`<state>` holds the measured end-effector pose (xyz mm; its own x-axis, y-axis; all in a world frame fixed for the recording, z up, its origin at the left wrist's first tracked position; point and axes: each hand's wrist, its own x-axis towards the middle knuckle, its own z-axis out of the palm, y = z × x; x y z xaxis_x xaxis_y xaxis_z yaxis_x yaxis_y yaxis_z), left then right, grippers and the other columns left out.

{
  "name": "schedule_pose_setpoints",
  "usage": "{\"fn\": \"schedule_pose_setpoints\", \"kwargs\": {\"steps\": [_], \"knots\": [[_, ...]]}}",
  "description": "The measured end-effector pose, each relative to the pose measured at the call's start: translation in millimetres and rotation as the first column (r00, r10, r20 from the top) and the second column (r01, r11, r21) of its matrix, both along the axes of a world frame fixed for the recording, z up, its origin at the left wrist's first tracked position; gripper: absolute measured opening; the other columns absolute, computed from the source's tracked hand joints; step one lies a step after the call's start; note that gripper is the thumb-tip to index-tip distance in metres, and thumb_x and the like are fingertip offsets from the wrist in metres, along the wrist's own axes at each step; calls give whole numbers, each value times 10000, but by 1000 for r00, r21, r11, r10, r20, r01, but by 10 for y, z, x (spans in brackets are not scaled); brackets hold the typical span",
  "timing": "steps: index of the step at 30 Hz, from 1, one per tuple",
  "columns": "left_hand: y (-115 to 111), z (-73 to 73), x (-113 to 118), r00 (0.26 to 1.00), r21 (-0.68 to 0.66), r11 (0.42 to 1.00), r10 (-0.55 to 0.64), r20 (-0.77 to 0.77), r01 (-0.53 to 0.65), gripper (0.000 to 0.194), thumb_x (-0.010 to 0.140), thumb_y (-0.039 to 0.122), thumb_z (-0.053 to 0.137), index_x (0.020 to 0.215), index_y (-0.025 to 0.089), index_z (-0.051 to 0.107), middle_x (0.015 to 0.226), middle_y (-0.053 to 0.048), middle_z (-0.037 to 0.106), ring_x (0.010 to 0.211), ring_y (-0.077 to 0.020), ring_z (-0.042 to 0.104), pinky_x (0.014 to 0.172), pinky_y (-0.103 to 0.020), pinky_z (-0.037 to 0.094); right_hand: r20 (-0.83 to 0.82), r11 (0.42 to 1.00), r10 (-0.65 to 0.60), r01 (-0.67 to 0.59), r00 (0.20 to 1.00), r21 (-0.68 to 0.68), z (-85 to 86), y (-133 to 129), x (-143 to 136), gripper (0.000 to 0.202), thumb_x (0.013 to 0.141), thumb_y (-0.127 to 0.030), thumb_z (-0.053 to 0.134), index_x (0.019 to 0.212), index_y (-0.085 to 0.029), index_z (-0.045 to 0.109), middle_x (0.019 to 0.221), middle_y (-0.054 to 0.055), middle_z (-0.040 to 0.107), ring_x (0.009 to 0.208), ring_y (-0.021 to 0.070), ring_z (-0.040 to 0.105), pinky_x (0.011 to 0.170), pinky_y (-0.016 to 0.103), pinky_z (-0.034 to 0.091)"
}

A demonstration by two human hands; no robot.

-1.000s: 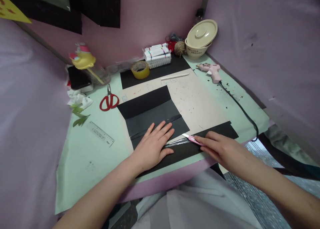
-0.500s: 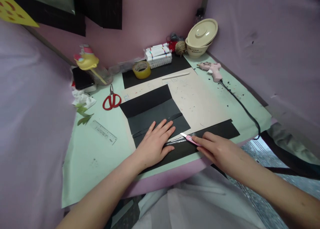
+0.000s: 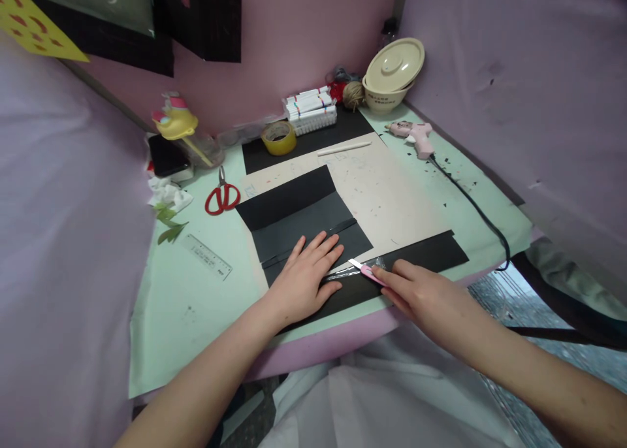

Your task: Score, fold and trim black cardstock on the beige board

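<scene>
My left hand (image 3: 304,279) lies flat with spread fingers across the lower edge of a folded sheet of black card (image 3: 294,223). A narrow dark strip (image 3: 343,226) crosses that card and passes under my fingertips. My right hand (image 3: 417,287) grips a pink craft knife (image 3: 372,275), its pale blade pointing left toward my left hand. Under the knife runs a strip of clear, shiny tape (image 3: 347,273). It rests on a second black card strip (image 3: 431,255) along the table's front edge. My left palm hides part of both cards.
Red-handled scissors (image 3: 223,198) and a clear ruler (image 3: 208,257) lie to the left. Behind are a yellow tape roll (image 3: 280,139), white markers (image 3: 311,110), a white pen (image 3: 344,149) and a lidded bowl (image 3: 385,100). A pink glue gun (image 3: 416,138) with a black cord lies right.
My right hand has moved slightly left with the craft knife, along the clear tape. My left hand stays on the card. The view has shifted a little.
</scene>
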<state>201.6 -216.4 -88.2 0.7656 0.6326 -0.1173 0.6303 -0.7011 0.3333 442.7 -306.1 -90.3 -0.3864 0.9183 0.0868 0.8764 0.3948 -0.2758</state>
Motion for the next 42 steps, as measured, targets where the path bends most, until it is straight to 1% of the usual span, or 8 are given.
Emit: {"fn": "schedule_pose_setpoints", "kwargs": {"steps": [8, 12, 16, 21, 24, 26, 32, 42], "knots": [[-3, 5, 4, 1000, -18, 1000, 7, 26, -7, 585, 927, 350, 545, 1465, 230, 349, 1573, -66, 289, 1480, -251, 177, 1201, -539, 135, -21, 1000, -26, 26, 999, -14, 24, -12, -25, 361, 963, -233, 446, 1297, -178, 572, 783, 21, 532, 570, 131, 536, 516, 263, 376], [8, 28, 9, 998, -63, 997, 44, 39, -41, 625, 907, 374, 566, 1470, 219, 342, 1579, -66, 273, 1485, -255, 153, 1205, -538, 113, -88, 985, -65, 50, 994, -167, 119, -33, 65, 378, 970, -249, 426, 1329, -216, 542, 862, 40, 567, 643, 146, 585, 582, 278, 456], [95, 48, 73, 979, -169, 970, 190, 71, -176, 637, 897, 365, 547, 1472, 190, 337, 1587, -70, 249, 1490, -256, 124, 1206, -543, 95, -157, 929, -135, 70, 978, -365, 182, -85, 197, 408, 942, -303, 498, 1350, -294, 499, 946, 37, 594, 708, 153, 612, 623, 286, 494], [348, 98, 147, 897, -229, 880, 439, 59, -416, 574, 865, 126, 406, 1439, 121, 396, 1576, -96, 274, 1488, -238, 139, 1211, -496, 149, -285, 877, -234, 75, 930, -475, 156, -116, 164, 361, 968, -321, 437, 1316, -283, 527, 1060, 57, 646, 896, 180, 647, 773, 323, 530], [490, 147, 63, 921, -177, 912, 384, 59, -369, 561, 872, 97, 397, 1431, 136, 428, 1565, -91, 306, 1449, -229, 253, 1190, -420, 248, -395, 873, -278, 58, 876, -484, 124, -138, 49, 395, 995, -350, 375, 1369, -298, 492, 1257, 65, 618, 1131, 199, 596, 948, 365, 493], [540, 151, -23, 952, -85, 949, 306, 26, -303, 504, 906, 141, 422, 1401, 214, 483, 1559, -54, 323, 1374, -266, 339, 1129, -463, 330, -439, 867, -291, 42, 850, -496, 99, -164, -34, 426, 1001, -360, 358, 1418, -317, 438, 1325, 62, 583, 1186, 204, 565, 977, 381, 480], [517, -14, -126, 956, 160, 944, 292, 5, -289, 406, 980, 308, 408, 1370, 291, 521, 1516, -25, 403, 1207, -312, 397, 953, -518, 402, -485, 870, -203, -70, 850, -487, 0, -237, -249, 450, 986, -284, 424, 1434, -318, 413, 959, 44, 615, 823, 150, 605, 735, 291, 521], [488, -62, -128, 953, 148, 942, 296, 57, -301, 427, 983, 399, 402, 1378, 285, 515, 1526, -20, 387, 1233, -313, 377, 971, -500, 361, -438, 915, -165, -29, 884, -402, -91, -261, -330, 466, 993, -231, 384, 1453, -309, 371, 927, 42, 566, 803, 143, 575, 725, 289, 499]]}}
